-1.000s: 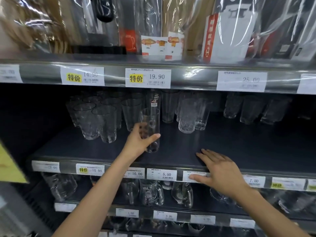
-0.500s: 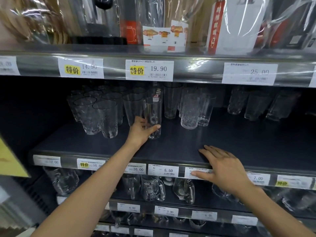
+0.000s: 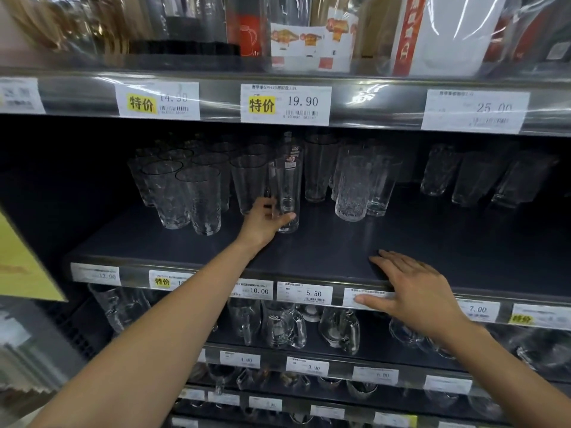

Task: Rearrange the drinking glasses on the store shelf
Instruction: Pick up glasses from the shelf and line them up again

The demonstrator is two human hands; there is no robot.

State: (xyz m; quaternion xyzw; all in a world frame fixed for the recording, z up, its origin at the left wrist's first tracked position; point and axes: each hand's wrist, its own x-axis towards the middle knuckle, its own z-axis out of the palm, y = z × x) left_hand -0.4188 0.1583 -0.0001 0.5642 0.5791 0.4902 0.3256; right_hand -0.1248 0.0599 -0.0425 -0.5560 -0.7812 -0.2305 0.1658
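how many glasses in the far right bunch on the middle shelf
3: left glass, middle glass and right glass, side by side at the back of the shelf; others may be hidden behind them.

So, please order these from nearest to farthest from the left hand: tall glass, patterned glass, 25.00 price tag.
1. tall glass, gripped by the left hand.
2. patterned glass, to its right.
3. 25.00 price tag, high up, far right.

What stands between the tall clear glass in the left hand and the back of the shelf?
More tall clear glasses stand directly behind the held tall clear glass, whose base the left hand grips.
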